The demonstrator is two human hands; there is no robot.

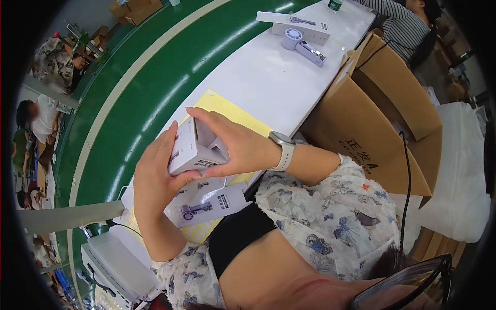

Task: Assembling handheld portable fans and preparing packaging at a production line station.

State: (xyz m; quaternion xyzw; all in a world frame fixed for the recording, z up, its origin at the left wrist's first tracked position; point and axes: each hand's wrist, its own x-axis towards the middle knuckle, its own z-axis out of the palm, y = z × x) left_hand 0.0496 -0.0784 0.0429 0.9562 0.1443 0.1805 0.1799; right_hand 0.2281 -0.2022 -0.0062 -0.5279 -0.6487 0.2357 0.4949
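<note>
Between my two hands is a small white carton (187,154), tilted above the table with its end flap side facing my right hand. My left hand (153,173) wraps its left side, thumb along the near edge. My right hand (243,143), with a pale-strapped watch (282,150) on the wrist, presses the other side, fingers over the top and thumb below. What is inside the carton cannot be seen. Beneath my hands lies another white printed carton (222,202) with a picture of a handheld fan, on a yellow sheet (217,103).
Farther along the white table (258,77) lie a lavender handheld fan (310,51) and a white carton (310,32). A large open cardboard box (382,108) stands to the right. A white case (116,268) is at lower left. Other people are at a distance.
</note>
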